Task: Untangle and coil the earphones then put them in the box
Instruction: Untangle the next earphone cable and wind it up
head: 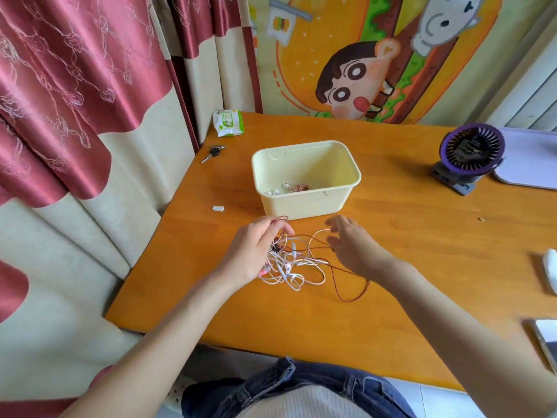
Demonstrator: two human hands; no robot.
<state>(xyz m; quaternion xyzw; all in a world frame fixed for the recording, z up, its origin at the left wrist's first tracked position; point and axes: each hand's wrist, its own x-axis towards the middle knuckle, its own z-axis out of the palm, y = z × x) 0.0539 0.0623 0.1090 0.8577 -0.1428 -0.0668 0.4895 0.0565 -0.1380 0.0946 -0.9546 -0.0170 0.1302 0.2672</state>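
A tangle of white, pink and dark red earphone cables [297, 268] lies on the orange table [301, 327] just in front of a cream plastic box [349, 173]. Inside the box sits a coiled pinkish earphone [298, 187] with white earbuds beside it. My left hand [256, 251] pinches a loop of the dark red cable at the left edge of the tangle, lifted slightly. My right hand [354, 245] hovers over the right side of the tangle with fingers spread and blurred; a white loop and the red cable pass under its fingertips.
Keys [212, 152] and a green-white wipes pack [228, 122] lie at the table's far left corner. A small white piece [218, 208] sits left of the box. A purple desk fan [470, 156] and lilac tray [533, 158] stand at the right, a phone [545, 339] near the right edge.
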